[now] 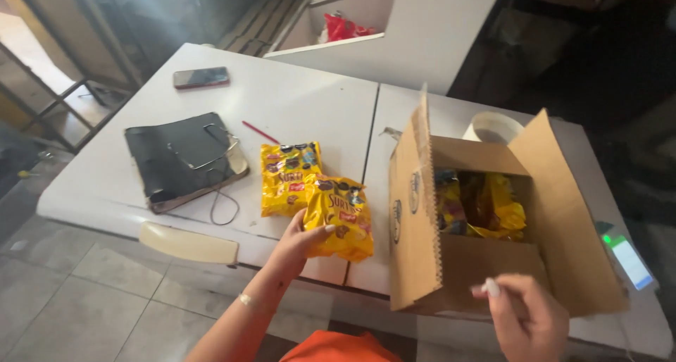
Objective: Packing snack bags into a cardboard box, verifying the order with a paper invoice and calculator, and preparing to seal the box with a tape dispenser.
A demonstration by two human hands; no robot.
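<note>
the right hand [527,313] hovers half-curled and empty at the near edge of the open cardboard box [429,263]. the left hand [299,242] grips a yellow snack bag [341,217] above the white table [310,101], overlapping a second yellow bag [287,175]. farther back lies a black binder [179,158].

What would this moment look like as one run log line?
left hand: holds yellow snack bag | right hand: on cardboard box front edge | second yellow bag: flat on white table
</note>
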